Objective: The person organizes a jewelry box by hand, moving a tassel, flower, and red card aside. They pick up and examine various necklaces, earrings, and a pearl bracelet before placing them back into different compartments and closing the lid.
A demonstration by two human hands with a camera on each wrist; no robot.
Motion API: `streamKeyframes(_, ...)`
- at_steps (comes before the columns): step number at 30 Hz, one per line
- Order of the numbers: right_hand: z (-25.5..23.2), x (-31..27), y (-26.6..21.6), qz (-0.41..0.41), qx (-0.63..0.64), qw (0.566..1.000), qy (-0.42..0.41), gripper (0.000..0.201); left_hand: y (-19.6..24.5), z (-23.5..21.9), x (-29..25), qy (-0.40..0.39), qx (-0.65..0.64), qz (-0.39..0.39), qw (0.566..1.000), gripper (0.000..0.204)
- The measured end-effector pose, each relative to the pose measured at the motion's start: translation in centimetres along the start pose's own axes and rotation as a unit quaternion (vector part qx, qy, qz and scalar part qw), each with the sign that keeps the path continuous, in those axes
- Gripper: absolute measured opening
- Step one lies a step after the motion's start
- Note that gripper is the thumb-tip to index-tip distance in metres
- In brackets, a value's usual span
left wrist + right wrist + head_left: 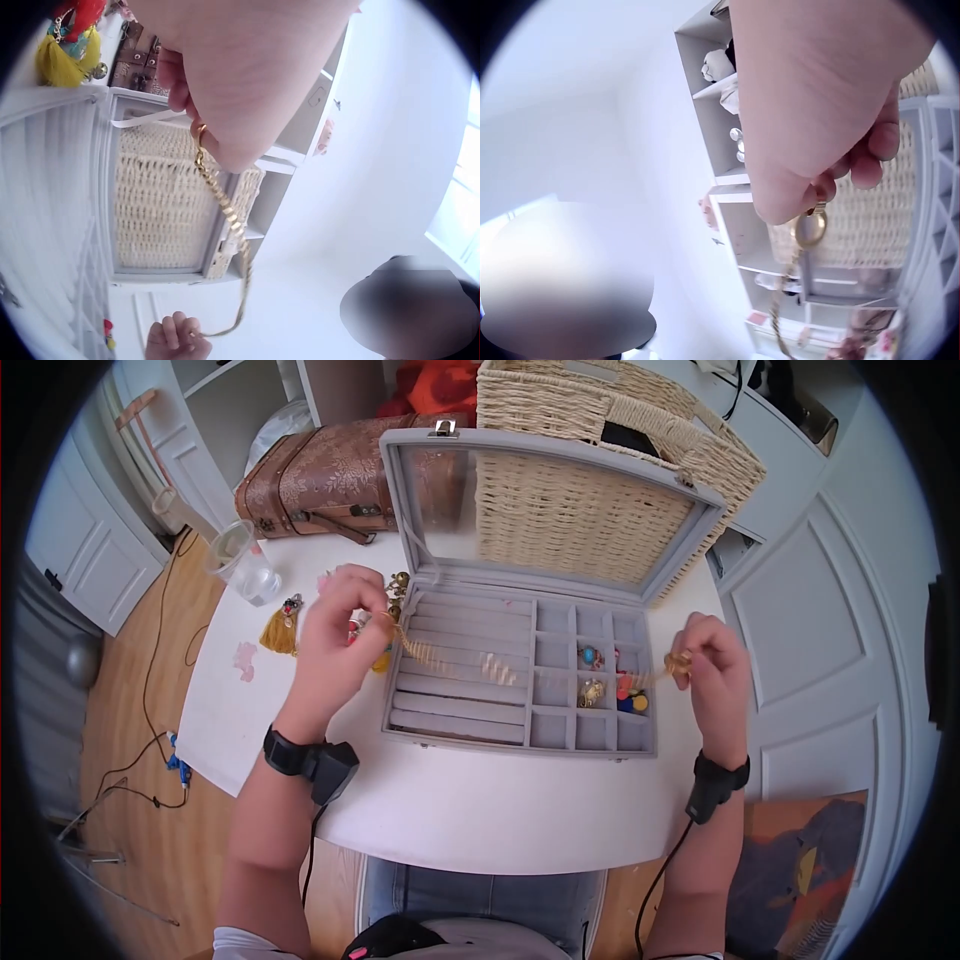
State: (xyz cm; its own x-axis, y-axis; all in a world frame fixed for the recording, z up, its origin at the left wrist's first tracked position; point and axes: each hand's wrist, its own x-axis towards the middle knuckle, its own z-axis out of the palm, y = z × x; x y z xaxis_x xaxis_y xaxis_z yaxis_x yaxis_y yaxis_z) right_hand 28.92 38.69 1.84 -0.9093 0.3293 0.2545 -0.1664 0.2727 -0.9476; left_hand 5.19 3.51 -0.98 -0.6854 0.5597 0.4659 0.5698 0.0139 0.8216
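A gold chain necklace (pixel 427 653) hangs in a shallow sag between the two hands, above the open grey jewelry box (pixel 478 741). My left hand (pixel 340 640) pinches one end between thumb and finger, over the box's left side. At the right edge of the box, my right hand (pixel 718 680) pinches the other end, where a large gold ring clasp (pixel 810 229) dangles below the fingertips. Flat links (pixel 234 221) show along part of the chain. In the box's right-hand compartments lie a turquoise piece (pixel 590 656), a gold piece (pixel 591 692) and colourful trinkets (pixel 631 693).
The box's clear lid (pixel 560 510) stands raised against a wicker basket (pixel 620 410). Behind on the left is a brown patterned case (pixel 325 475). Clear plastic cups (pixel 258 582), a yellow tassel (pixel 279 632) and a pink scrap (pixel 244 660) sit on the white table (pixel 450 820).
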Motion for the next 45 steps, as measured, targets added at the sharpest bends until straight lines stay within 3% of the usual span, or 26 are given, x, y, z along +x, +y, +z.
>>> streamKeyframes(1,0.1,0.2,-0.2,0.006,0.015,0.999,0.03,0.008,0.3,0.0,0.1,-0.001,0.02,0.007,1.0,0.007)
streamKeyframes(2,-0.1,0.4,0.9,0.036,-0.096,0.995,0.003,0.006,0.0,0.5,-0.2,-0.038,0.089,-0.018,0.995,0.008)
streamKeyframes(5,0.2,0.2,-0.1,0.004,-0.13,0.99,-0.056,0.006,-0.6,0.4,-0.2,-0.042,0.087,0.007,0.995,0.008)
streamKeyframes(7,0.0,-0.1,-1.1,-0.003,-0.062,0.997,-0.048,0.006,-0.7,-0.3,0.2,-0.005,0.033,0.015,0.999,0.008)
streamKeyframes(9,0.4,-0.2,-1.4,0.006,0.068,0.998,0.01,0.007,-0.6,-0.7,0.2,0.029,-0.044,-0.033,0.998,0.009)
streamKeyframes(10,0.1,0.2,-0.4,0.04,-0.022,0.999,-0.003,0.007,-1.2,-0.5,0.1,-0.008,-0.008,-0.04,0.999,0.01)
streamKeyframes(11,0.2,0.1,0.1,0.04,-0.022,0.999,-0.002,0.007,-1.3,-0.3,-0.1,-0.008,-0.008,-0.04,0.999,0.01)
streamKeyframes(13,0.4,0.3,0.5,0.017,-0.178,0.982,-0.066,0.005,-0.8,0.3,-0.2,-0.074,0.095,-0.058,0.991,0.01)
streamKeyframes(15,0.2,-0.1,-0.8,0.001,-0.119,0.99,-0.072,0.005,0.2,0.1,0.1,-0.07,0.048,-0.038,0.996,0.01)
streamKeyframes(17,0.5,-0.5,-2.1,0.009,0.09,0.996,0.0,0.006,1.4,-0.3,0.3,-0.005,-0.093,-0.063,0.994,0.009)
streamKeyframes(19,0.7,-0.1,-1.0,0.014,0.113,0.993,0.025,0.008,1.2,-0.1,0.3,0.027,-0.163,-0.074,0.983,0.009)
streamKeyframes(20,0.3,0.2,0.2,0.032,-0.048,0.998,-0.011,0.009,0.2,0.3,0.1,-0.004,-0.009,-0.065,0.998,0.008)
streamKeyframes(21,0.1,0.4,0.9,0.05,-0.208,0.976,-0.047,0.01,-0.8,0.6,-0.1,-0.033,0.146,-0.056,0.987,0.008)
streamKeyframes(22,0.6,0.4,0.4,0.046,-0.222,0.972,-0.065,0.01,-1.1,0.6,-0.1,-0.04,0.17,-0.015,0.984,0.009)
streamKeyframes(25,0.9,0.3,-0.3,0.022,-0.144,0.986,-0.077,0.008,-0.4,0.3,0.2,-0.024,0.078,-0.034,0.996,0.008)
streamKeyframes(29,0.7,0.3,0.0,0.043,-0.136,0.989,-0.049,0.008,-0.3,-0.3,0.1,-0.009,0.111,-0.025,0.993,0.009)
streamKeyframes(31,0.5,0.3,0.2,0.045,-0.14,0.988,-0.053,0.008,-0.7,-0.1,0.2,-0.001,0.085,-0.066,0.994,0.009)
streamKeyframes(35,0.5,0.3,0.2,0.039,-0.145,0.987,-0.056,0.008,0.1,-0.3,0.1,-0.014,0.098,-0.075,0.992,0.008)
streamKeyframes(41,0.2,0.2,-0.1,0.036,-0.148,0.987,-0.055,0.007,0.1,-0.4,0.0,-0.021,0.092,-0.055,0.994,0.009)
streamKeyframes(43,0.2,0.1,-0.7,0.05,-0.137,0.987,-0.07,0.008,1.5,-0.6,0.1,-0.071,0.037,-0.127,0.989,0.009)
streamKeyframes(44,-0.1,-0.1,-1.1,0.048,-0.138,0.987,-0.068,0.008,1.8,-1.1,0.2,-0.071,0.037,-0.125,0.989,0.009)
streamKeyframes(45,-0.8,-0.4,-1.6,0.044,-0.124,0.981,-0.142,0.008,2.0,-1.8,0.3,-0.181,-0.022,-0.087,0.979,0.009)
